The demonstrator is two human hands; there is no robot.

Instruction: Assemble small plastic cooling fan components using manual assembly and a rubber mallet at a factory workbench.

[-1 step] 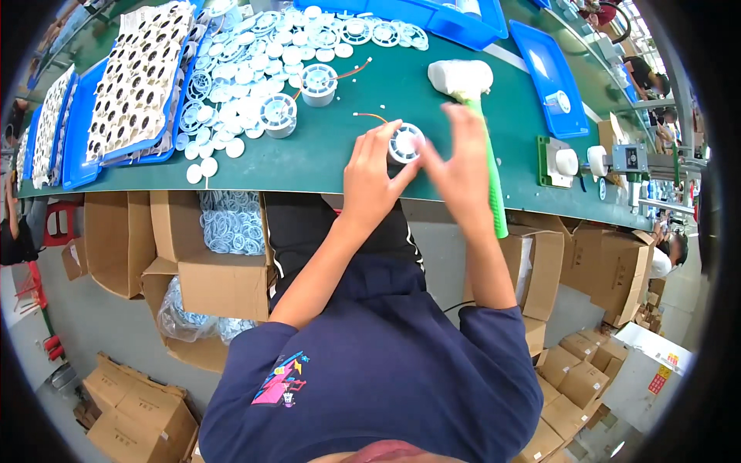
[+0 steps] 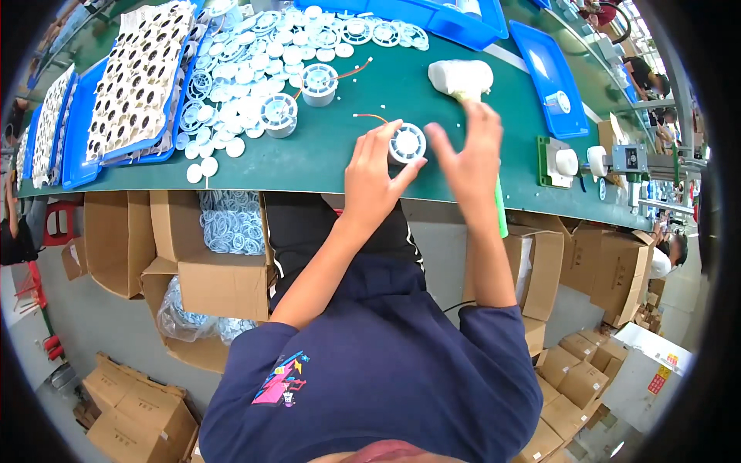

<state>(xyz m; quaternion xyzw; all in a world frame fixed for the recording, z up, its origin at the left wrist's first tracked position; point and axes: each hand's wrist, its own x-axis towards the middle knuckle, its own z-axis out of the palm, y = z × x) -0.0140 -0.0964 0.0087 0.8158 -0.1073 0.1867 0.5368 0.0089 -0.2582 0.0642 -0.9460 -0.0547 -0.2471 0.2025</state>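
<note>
My left hand (image 2: 370,176) is closed around a small round white motor-like part (image 2: 407,143) with a spoked top, standing on the green bench. A thin orange wire (image 2: 372,116) runs from behind its fingers. To the right, my right hand (image 2: 472,166) is open and holds nothing visibly, its thumb spread away from its fingers. It lies over the green handle of a mallet (image 2: 461,78) with a white head, hiding most of that handle; whether it touches it I cannot tell. Two similar wired parts, one nearer (image 2: 278,116) and one farther (image 2: 319,85), stand to the left.
A heap of pale blue discs and spoked rings (image 2: 255,58) spreads across the back left. Beside it are egg-crate trays (image 2: 143,77) on blue trays. A blue bin (image 2: 432,21), a blue tray (image 2: 544,73) and a small fixture (image 2: 557,162) stand farther right. Cardboard boxes (image 2: 224,289) sit below the bench edge.
My right hand has moved right, away from the white part and over the mallet's handle. My left hand keeps its hold, and the part's top shows more fully.
</note>
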